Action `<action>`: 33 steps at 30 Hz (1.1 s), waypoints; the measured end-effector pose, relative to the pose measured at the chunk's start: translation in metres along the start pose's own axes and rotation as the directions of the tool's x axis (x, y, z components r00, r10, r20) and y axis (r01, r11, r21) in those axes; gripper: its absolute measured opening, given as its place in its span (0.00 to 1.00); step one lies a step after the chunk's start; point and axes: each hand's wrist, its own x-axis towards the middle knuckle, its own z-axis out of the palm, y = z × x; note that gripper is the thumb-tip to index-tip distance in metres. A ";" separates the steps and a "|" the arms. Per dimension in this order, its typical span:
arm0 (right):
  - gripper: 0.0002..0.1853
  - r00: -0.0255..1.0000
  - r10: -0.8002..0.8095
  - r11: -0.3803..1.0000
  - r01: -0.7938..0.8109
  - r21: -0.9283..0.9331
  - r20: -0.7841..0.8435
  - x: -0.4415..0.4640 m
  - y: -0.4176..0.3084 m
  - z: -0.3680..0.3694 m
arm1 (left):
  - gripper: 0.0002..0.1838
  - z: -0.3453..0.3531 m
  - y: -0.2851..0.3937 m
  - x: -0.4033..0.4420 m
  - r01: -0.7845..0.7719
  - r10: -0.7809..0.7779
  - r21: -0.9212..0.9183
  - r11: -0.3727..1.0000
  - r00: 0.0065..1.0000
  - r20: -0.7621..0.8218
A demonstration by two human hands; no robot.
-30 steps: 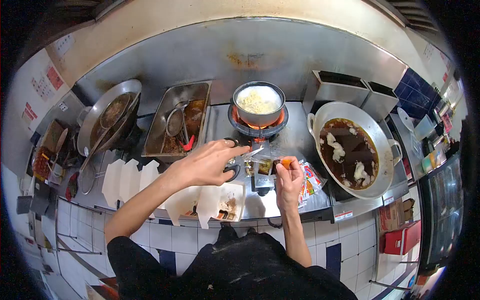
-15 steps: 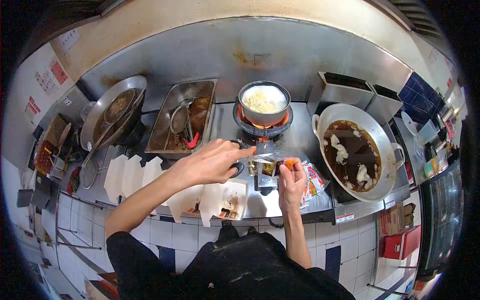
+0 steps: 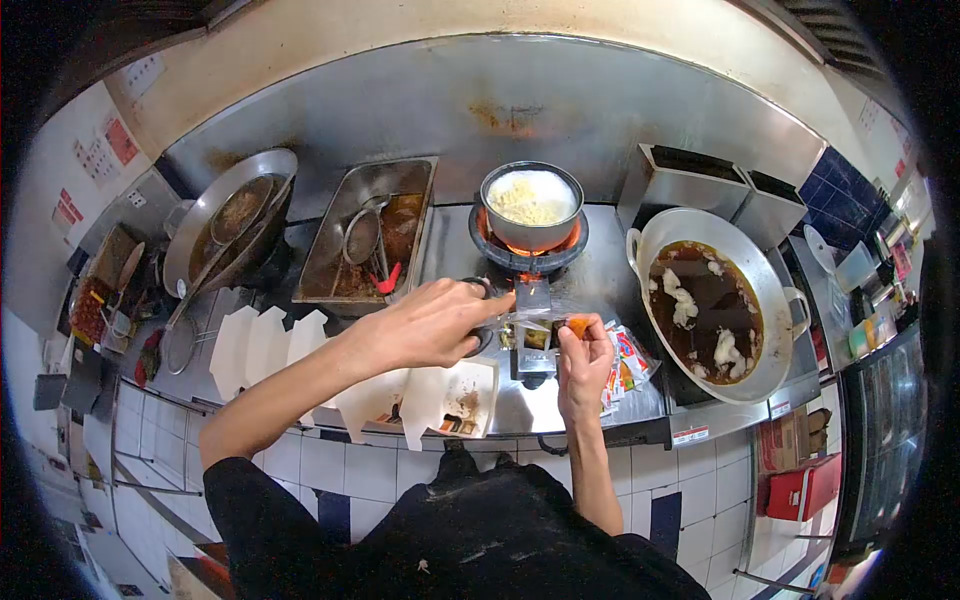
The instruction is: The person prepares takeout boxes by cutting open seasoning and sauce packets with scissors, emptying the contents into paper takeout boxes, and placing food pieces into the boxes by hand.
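My left hand [image 3: 440, 325] is closed around the dark handles of a pair of scissors [image 3: 484, 341], with its index finger stretched to the right along them. The blades point right, toward a small clear sachet with orange contents [image 3: 577, 327]. My right hand [image 3: 584, 368] pinches that sachet between thumb and fingers. Whether the blades touch it, I cannot tell. Colourful seasoning packets [image 3: 628, 365] lie on the counter just right of my right hand. Below my left forearm stand open white paper boxes [image 3: 470, 390], with some dark bits inside.
Behind my hands, a pot of noodles in foaming water [image 3: 532, 242] sits over a lit burner [image 3: 480, 245]. A wide pan of dark oil [image 3: 780, 365] with pale pieces floating stands right. Leftward are a metal tray with strainers [image 3: 320, 285] and a large wok [image 3: 185, 235].
My hands hold almost the same pose over the counter. My left elbow has shifted slightly left, and the view has moved a touch.
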 end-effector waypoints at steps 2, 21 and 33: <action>0.06 1.000 0.011 1.000 -0.011 0.010 -0.007 -0.002 0.000 0.003 | 0.32 0.001 0.000 0.000 -0.058 0.058 -0.002 0.998 0.993 -0.106; 0.07 0.999 0.008 1.000 -0.010 0.025 0.051 0.003 0.011 0.008 | 0.31 -0.003 -0.005 0.009 -0.038 0.037 -0.011 0.999 0.997 -0.062; 0.05 0.998 -0.012 0.999 0.016 -0.050 0.067 0.009 0.018 0.020 | 0.32 -0.004 -0.014 0.004 0.004 -0.003 0.014 1.000 1.000 -0.026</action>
